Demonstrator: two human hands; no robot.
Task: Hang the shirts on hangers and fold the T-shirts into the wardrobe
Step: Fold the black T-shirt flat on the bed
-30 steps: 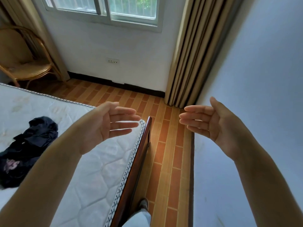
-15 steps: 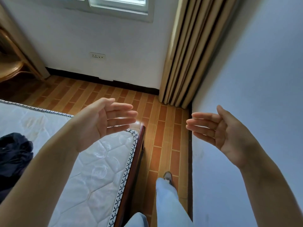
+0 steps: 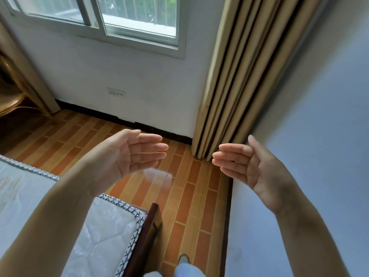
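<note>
My left hand [image 3: 129, 154] is raised in mid-air over the floor beyond the bed corner, palm facing right, fingers straight, holding nothing. My right hand [image 3: 249, 166] mirrors it close to the white wall, palm facing left, fingers straight and empty. The two palms face each other with a gap between them. No shirt, T-shirt, hanger or wardrobe shows in this view.
A bare white mattress [image 3: 50, 206] on a dark wooden bed frame [image 3: 147, 232] fills the lower left. Orange tiled floor [image 3: 185, 196] runs between bed and the white wall [image 3: 309, 136]. Beige curtain [image 3: 239, 76], window [image 3: 99, 17], a rattan chair [image 3: 10, 100] stand ahead.
The view has moved forward and up toward the window. The dark clothes pile on the mattress has slipped out of frame at the left. Both hands stay raised and open.
</note>
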